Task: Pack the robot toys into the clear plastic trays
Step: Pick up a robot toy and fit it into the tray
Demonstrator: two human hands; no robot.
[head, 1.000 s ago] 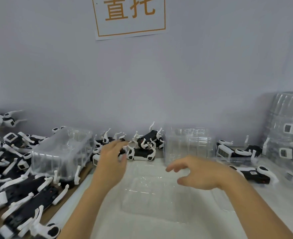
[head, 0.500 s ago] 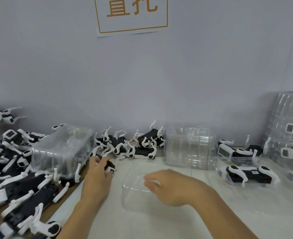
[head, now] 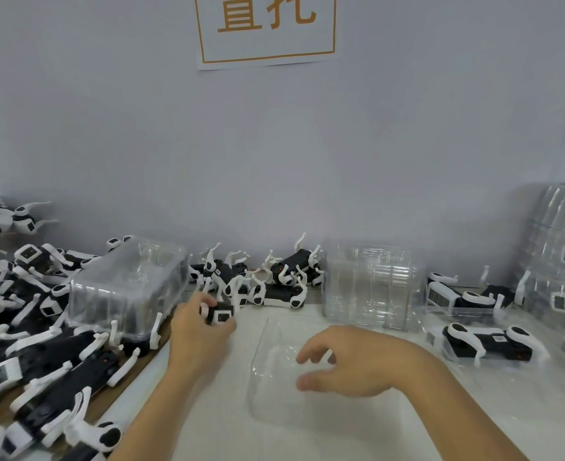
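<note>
A clear plastic tray (head: 274, 407) lies flat on the white table in front of me. My right hand (head: 347, 364) hovers over its middle with fingers loosely curled, holding nothing. My left hand (head: 198, 331) grips a black-and-white robot toy (head: 221, 315) just left of the tray's far corner. More robot toys (head: 274, 281) lie in a heap against the wall behind it. Another toy (head: 487, 341) sits in a clear tray at the right.
A large pile of robot toys (head: 35, 344) covers the left side. An upturned clear tray stack (head: 128, 287) rests on that pile. A stack of clear trays (head: 374, 294) stands behind the flat tray. Packed trays (head: 560, 261) are piled at far right.
My left hand has closed round a robot toy and drawn it slightly toward me. My right hand moved left and down over the flat tray.
</note>
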